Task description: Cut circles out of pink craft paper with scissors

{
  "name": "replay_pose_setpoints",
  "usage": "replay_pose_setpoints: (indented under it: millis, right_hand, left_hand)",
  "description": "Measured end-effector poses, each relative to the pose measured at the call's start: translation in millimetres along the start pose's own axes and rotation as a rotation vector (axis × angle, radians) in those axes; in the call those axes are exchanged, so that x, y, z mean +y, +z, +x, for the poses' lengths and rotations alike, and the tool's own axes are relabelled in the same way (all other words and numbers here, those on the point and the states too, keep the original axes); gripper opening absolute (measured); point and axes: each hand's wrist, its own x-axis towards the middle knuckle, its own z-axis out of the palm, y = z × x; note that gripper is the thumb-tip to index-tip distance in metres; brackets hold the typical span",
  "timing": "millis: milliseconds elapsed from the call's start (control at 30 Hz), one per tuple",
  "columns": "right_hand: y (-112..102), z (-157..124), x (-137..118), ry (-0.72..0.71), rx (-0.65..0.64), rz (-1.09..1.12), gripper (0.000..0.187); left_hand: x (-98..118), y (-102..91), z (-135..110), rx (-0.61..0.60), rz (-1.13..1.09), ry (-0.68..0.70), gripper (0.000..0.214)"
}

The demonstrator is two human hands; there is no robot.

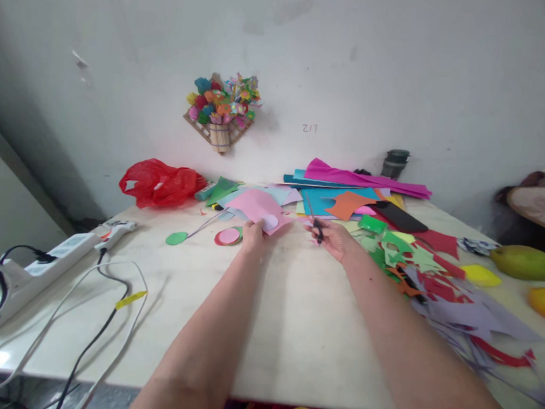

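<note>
My left hand (253, 236) is closed on the near edge of a pink paper sheet (252, 204), with a small pale lilac paper circle (270, 222) lying against the sheet by the fingers. In my right hand (334, 238) is a pair of scissors (318, 229) with black handles, its blades pointing up and away from me. A gap separates the scissors from the pink sheet. Left of my left hand, pink and red paper circles (228, 235) lie overlapped on the table. Farther left sits a green paper circle (176, 239) by a thin strip.
Paper scraps (455, 297) cover the table's right side, near a black phone (401, 217) and a green mango (525, 261). Coloured sheets (361, 177) are piled at the back. A red plastic bag (160, 184) stands back left; a power strip (32, 279) with cables occupies the left edge.
</note>
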Motion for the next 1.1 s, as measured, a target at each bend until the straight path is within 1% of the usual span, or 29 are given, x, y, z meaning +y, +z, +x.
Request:
replay_pose_setpoints:
  millis: [33, 67, 100, 167, 267, 500, 600, 700, 833, 967, 1100]
  right_hand:
    - [0.5, 0.5, 0.5, -0.001, 0.018, -0.01, 0.018]
    - [1.3, 1.0, 0.9, 0.002, 0.036, -0.021, 0.013]
    - [2.2, 1.4, 1.3, 0.006, 0.054, -0.036, 0.009]
    - [4.6, 1.6, 2.3, 0.016, 0.096, -0.083, 0.009]
    - [8.6, 0.4, 5.2, 0.017, 0.168, -0.175, 0.015]
    - [8.5, -7.1, 4.7, 0.068, 0.1, -0.264, 0.02]
    - [6.8, -9.4, 1.8, 0.12, 0.12, -0.298, 0.019]
    - [7.4, -8.8, 1.9, 0.134, 0.171, -0.259, 0.012]
    - [10.6, -5.1, 3.2, 0.104, 0.182, -0.115, 0.005]
    - [14.4, -3.5, -0.8, 0.091, 0.188, -0.02, 0.018]
    - [19.2, -4.7, -3.9, 0.098, 0.163, -0.03, 0.032]
  left_hand:
    - [0.9, 1.3, -1.3, 0.077, -0.074, -0.025, 0.022]
    - [1.8, 2.7, -2.7, 0.12, -0.132, -0.048, 0.02]
    - [2.7, 4.2, -4.2, 0.133, -0.178, -0.066, 0.018]
    - [4.7, 7.2, -7.3, 0.125, -0.239, -0.086, 0.013]
    - [7.6, 11.3, -11.5, 0.117, -0.291, -0.105, 0.011]
    - [13.0, 16.1, -16.2, 0.133, -0.352, -0.163, 0.011]
    - [14.4, 16.0, -17.2, 0.127, -0.34, -0.158, 0.011]
    - [17.0, 15.9, -19.7, 0.127, -0.319, -0.167, 0.012]
    - [21.4, 16.8, -24.2, 0.121, -0.33, -0.185, 0.012]
    - [21.7, 18.2, -25.4, 0.079, -0.378, -0.181, 0.009]
    - [19.0, 20.3, -25.1, 0.007, -0.424, -0.137, 0.007]
